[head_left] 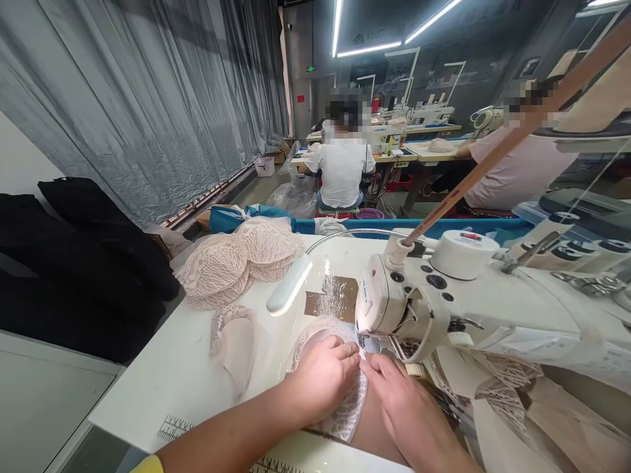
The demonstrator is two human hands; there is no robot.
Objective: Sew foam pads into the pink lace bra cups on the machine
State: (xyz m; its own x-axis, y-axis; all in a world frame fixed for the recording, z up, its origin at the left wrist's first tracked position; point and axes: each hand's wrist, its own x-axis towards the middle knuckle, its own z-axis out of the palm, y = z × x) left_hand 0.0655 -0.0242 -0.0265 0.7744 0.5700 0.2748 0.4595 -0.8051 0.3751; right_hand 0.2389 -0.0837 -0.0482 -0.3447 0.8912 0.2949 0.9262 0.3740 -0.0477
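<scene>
A pale pink lace bra cup (351, 412) lies under the head of a white sewing machine (377, 305), its edge close to the presser foot (363, 339). My left hand (325, 378) rests on the cup, fingers bunched together and gripping the lace beside the foot. On the other side, my right hand (401, 394) pinches the cup's edge between thumb and fingers, the two hands nearly touching. Plain beige fabric (377, 420) hangs from the lace below my right hand. The needle tip is too small to make out.
Stacked lace cups (217, 266) sit at the table's far left, with a single cup (236, 345) nearer. A lamp (288, 289) on a bendable neck stands left of the machine. More lace pieces (503, 394) lie at right. Two people sit at machines beyond.
</scene>
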